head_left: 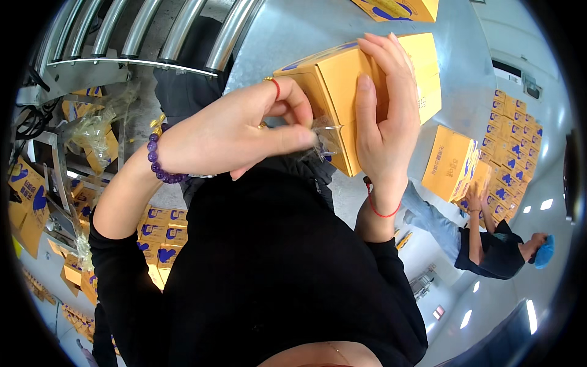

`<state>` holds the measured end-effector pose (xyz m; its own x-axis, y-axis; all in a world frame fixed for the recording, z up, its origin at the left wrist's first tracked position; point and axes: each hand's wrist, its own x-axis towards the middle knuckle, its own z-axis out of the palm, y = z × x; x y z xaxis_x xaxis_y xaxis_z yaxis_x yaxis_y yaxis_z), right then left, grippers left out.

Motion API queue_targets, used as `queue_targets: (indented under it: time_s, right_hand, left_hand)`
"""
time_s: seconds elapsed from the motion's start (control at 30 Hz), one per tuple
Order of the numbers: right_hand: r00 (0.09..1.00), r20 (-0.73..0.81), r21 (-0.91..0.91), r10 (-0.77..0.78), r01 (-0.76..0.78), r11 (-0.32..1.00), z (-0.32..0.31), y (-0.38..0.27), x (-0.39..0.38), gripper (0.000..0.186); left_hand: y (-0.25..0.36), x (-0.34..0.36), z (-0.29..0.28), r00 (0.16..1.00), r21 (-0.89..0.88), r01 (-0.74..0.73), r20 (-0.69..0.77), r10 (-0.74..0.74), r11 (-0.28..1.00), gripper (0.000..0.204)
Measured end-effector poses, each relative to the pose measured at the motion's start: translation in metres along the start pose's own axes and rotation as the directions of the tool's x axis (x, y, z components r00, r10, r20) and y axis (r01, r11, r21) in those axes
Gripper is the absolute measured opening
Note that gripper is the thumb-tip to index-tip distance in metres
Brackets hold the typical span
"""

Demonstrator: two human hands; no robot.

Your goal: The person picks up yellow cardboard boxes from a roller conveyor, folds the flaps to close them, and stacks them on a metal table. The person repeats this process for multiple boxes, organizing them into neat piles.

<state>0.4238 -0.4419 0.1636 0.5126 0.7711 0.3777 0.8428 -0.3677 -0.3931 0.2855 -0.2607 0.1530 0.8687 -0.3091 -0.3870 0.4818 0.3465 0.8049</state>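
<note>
A yellow cardboard box (pixel 330 79) rests in front of me on the grey metal table (pixel 269 46). My right hand (pixel 388 116) lies flat along its side, fingers stretched toward the far edge and thumb apart. At the box's near left edge, my left hand (pixel 244 125) has its thumb and forefinger closed on a crinkled piece of clear plastic film (pixel 324 137). The film touches the box there; whether it sticks to it I cannot tell.
A second yellow box (pixel 406 9) sits farther back on the table. Roller conveyor bars (pixel 177 30) run at upper left. To the right, a person (pixel 489 248) in a blue cap reaches toward boxes beside another yellow box (pixel 449 162). Stacked cartons (pixel 162 238) stand at lower left.
</note>
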Motion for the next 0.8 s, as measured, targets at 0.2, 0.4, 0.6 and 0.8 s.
queue_targets:
  time_s: [0.2, 0.4, 0.6, 0.8]
  right_hand:
    - [0.999, -0.009, -0.024, -0.036, 0.036, 0.999, 0.002, 0.002, 0.0, 0.031]
    - [0.998, -0.022, -0.024, -0.055, 0.055, 0.998, 0.001, 0.001, 0.0, 0.031]
    - [0.998, -0.022, -0.017, -0.064, 0.064, 0.998, 0.002, 0.0, 0.0, 0.031]
    - [0.997, -0.034, -0.011, -0.065, 0.065, 0.998, 0.003, 0.002, -0.001, 0.03]
  left_hand:
    - [-0.013, -0.005, 0.002, 0.998, 0.029, 0.054, -0.014, -0.054, 0.998, 0.046]
    - [-0.051, -0.007, 0.001, 0.986, -0.334, -0.133, -0.139, 0.091, 0.933, 0.071]
    - [-0.086, 0.012, 0.024, 0.976, -0.512, -0.218, -0.102, 0.193, 0.831, 0.06]
    - [-0.08, 0.011, 0.028, 0.97, -0.407, -0.227, -0.179, 0.166, 0.885, 0.018]
